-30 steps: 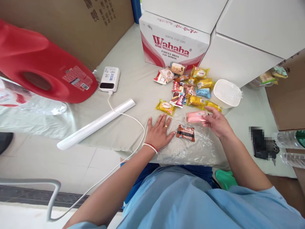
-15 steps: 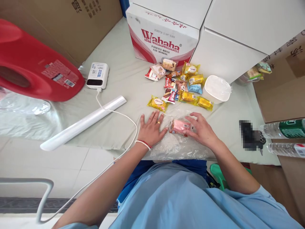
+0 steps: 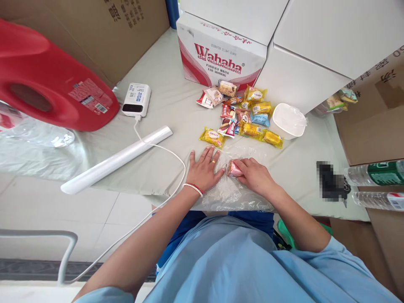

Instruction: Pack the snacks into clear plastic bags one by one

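Note:
My left hand lies flat with its fingers spread, pressing the left part of a clear plastic sheet against the table. My right hand has its fingers closed over a pink-wrapped snack, which rests on the sheet. Most of that snack is hidden under the fingers. Just beyond my hands lies a yellow-wrapped snack cake. Farther back is a pile of packaged snacks in yellow, red, brown and blue wrappers. A white plastic tub stands to the right of the pile.
At the left are a white power bank with a cable, a white plastic roll and a big red jug. A Wahaha carton and white boxes stand behind. Plastic bottles lie at the right edge.
My right hand has moved left and closed over the pink-wrapped snack, where before its fingers were spread at the snack's right end. My left hand stays flat. The view has shifted slightly.

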Demonstrator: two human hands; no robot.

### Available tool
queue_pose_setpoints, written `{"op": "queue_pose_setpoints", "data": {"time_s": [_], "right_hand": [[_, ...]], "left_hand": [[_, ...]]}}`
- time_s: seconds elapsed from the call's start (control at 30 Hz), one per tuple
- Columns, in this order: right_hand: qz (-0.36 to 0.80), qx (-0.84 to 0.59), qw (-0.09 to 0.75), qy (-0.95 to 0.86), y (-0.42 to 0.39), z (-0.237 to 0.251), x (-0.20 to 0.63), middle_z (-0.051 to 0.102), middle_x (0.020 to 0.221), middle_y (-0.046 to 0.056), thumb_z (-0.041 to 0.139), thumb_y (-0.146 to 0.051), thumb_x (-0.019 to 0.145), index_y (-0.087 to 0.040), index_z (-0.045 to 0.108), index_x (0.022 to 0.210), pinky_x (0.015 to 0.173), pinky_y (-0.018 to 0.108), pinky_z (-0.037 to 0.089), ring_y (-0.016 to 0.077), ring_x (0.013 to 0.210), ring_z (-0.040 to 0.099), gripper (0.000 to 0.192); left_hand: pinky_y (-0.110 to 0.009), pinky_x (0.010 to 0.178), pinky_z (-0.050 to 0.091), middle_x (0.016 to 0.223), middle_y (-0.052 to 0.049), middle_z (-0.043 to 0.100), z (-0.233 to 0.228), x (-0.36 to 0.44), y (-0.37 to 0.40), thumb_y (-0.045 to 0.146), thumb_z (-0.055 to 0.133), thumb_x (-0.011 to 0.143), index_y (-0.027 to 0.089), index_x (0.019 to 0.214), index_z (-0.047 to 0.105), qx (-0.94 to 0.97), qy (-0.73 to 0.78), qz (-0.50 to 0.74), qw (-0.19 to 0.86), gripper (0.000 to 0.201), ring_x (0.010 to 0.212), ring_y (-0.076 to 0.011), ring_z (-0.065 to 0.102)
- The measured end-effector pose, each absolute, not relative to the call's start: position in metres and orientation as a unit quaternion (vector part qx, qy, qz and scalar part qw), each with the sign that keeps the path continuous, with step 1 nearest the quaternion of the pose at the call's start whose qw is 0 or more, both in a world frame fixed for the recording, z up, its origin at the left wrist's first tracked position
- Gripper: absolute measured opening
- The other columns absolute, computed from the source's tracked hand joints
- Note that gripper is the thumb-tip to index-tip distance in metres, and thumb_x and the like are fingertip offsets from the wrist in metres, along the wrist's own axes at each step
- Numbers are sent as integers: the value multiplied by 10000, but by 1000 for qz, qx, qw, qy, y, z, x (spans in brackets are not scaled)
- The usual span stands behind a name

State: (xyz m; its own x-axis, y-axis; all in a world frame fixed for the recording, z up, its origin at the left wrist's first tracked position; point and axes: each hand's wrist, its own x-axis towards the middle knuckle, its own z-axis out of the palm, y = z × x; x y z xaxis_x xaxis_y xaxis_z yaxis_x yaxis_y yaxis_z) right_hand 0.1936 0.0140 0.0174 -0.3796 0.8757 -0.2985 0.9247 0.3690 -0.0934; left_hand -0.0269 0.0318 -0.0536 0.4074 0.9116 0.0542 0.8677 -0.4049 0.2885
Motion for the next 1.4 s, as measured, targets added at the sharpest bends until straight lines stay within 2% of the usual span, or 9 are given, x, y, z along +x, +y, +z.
{"op": "queue_pose_setpoints", "data": {"time_s": [0.5,0.63,0.77,0.87,0.93,1.03,1.1,1.23,1.4], "right_hand": [[-126,544,74,827,2,5,196,643,1317,136,665,-330,950,-238,484,1525,908,379,508,303,1174,567,610],[-130,545,58,826,0,4,200,611,1397,138,694,-327,933,-239,480,1532,941,417,534,318,1213,580,642],[-127,548,-57,825,-19,14,222,495,1540,153,655,-406,970,-232,480,1515,949,438,561,313,1297,568,597],[-104,525,-162,829,-49,18,248,663,1286,153,585,-387,1015,-209,592,1377,897,424,573,283,1141,635,403],[-118,490,-175,846,-73,13,262,698,1189,143,625,-399,993,-206,621,1331,885,437,574,280,1062,637,389],[-134,464,-131,866,-106,-7,275,654,1329,164,675,-397,963,-191,609,1371,981,501,554,313,1185,590,462],[-121,478,-127,861,-120,-25,280,644,1358,158,616,-290,994,-197,642,1333,1012,512,543,306,1231,576,353],[-161,489,-208,832,-124,-38,286,728,1154,114,515,-176,1019,-228,720,1143,896,411,580,229,1048,653,244],[-295,511,-219,777,-97,-1,291,746,938,77,484,-316,1052,-245,724,1072,804,345,572,198,875,682,250]], "left_hand": [[-704,1250,38,1688,-148,322,-58,-27,32,581,397,1014,217,1604,359,831,530,125,110,695,1563,-324,311],[-682,1251,122,1667,-190,356,-62,-32,34,537,429,1017,191,1604,346,821,537,155,117,687,1532,-323,374],[-640,1237,238,1628,-228,409,-58,-47,24,426,536,988,159,1570,392,796,539,270,47,656,1550,-359,333],[-612,1272,209,1525,-151,561,-45,-64,5,234,555,969,256,1558,402,850,414,325,2,609,1532,-302,385],[-565,1275,265,1484,-117,604,-39,-76,-11,186,547,959,287,1562,387,907,295,296,60,632,1505,-263,432],[-576,1243,340,1565,-182,505,-43,-92,-31,332,636,942,227,1525,441,939,219,218,150,623,1530,-321,382],[-609,1235,337,1591,-204,465,-53,-100,-38,353,655,938,214,1438,537,946,217,183,160,532,1541,-350,356],[-578,1246,341,1432,-142,640,-61,-106,-36,164,536,974,216,1137,695,930,246,186,199,233,1490,-288,456],[-403,1049,556,1137,-83,781,-28,-98,-10,306,508,1011,235,1045,711,845,339,209,358,218,1126,-209,726]]}}
